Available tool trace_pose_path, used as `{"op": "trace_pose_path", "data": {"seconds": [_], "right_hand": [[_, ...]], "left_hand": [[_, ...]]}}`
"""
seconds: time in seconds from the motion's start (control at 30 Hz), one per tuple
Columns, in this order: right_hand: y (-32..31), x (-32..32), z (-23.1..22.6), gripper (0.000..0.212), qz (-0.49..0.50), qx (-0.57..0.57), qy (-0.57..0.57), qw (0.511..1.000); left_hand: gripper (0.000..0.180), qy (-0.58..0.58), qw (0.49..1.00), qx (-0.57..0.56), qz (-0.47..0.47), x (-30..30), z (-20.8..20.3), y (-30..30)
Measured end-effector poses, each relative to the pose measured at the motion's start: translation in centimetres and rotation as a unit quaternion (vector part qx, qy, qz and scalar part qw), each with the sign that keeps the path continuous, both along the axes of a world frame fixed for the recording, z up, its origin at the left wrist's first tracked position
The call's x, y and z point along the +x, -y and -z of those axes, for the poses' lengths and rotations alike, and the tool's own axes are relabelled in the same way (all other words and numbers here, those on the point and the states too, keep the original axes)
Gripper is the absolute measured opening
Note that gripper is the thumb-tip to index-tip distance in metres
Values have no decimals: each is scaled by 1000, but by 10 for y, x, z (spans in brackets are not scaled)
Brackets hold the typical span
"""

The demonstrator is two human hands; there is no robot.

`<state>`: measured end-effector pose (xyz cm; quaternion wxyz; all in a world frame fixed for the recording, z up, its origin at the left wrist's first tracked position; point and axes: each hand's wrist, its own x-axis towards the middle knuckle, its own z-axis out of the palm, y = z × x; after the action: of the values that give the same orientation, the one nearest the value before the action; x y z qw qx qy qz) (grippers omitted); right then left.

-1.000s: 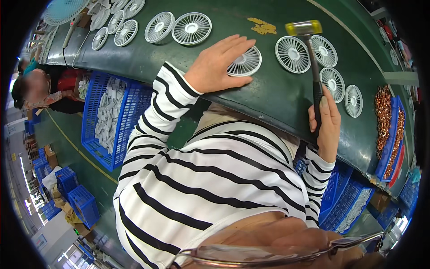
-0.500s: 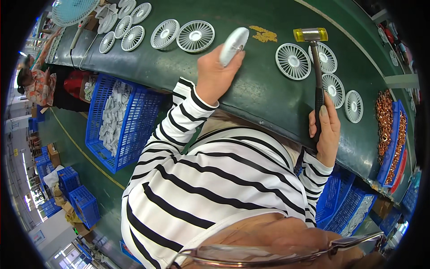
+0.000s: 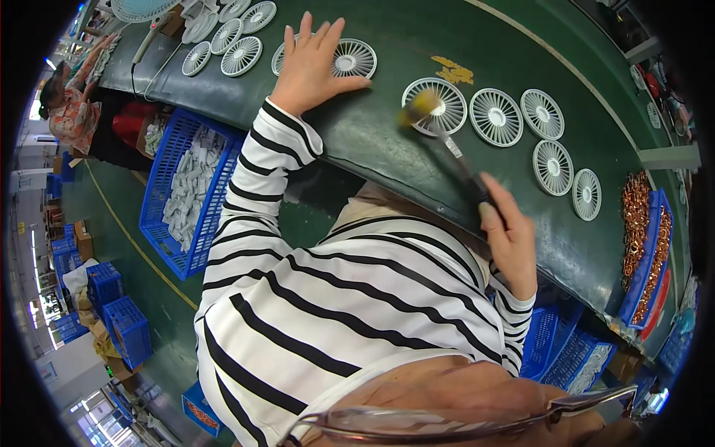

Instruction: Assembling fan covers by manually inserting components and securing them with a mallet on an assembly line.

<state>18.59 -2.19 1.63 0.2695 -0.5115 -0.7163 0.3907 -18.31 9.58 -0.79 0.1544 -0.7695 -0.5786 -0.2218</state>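
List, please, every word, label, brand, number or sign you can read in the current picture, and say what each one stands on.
None can be read clearly.
Hammer: a pale mark on its shaft, too small and blurred to read.
Wall panel, at the lower left: too small to read.
White spoked discs: no lettering that I can make out.

Left hand point(image 3: 307, 73) up top, left of centre, fingers fanned wide, thumb jutting right, back showing! And over right of centre, the right hand point(image 3: 511, 232), fingers curled tight!
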Motion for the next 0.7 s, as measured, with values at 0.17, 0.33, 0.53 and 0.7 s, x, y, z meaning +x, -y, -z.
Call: {"op": "trace_pose_path", "data": {"seconds": [0.17,0.33,0.53,0.7], "right_hand": [[0,-12,-14,36,-23,48,86,995],[-10,-4,-27,35,95,53,129,986],[1,-10,-30,39,63,96,-47,992],[-14,-14,-28,40,41,41,86,995]], "left_hand": [[88,121,987,-87,64,32,-1,22],[99,204,968,-82,124,72,8,49],[113,261,946,-151,117,80,3,50],[120,274,942,-165,97,78,5,49]]}}
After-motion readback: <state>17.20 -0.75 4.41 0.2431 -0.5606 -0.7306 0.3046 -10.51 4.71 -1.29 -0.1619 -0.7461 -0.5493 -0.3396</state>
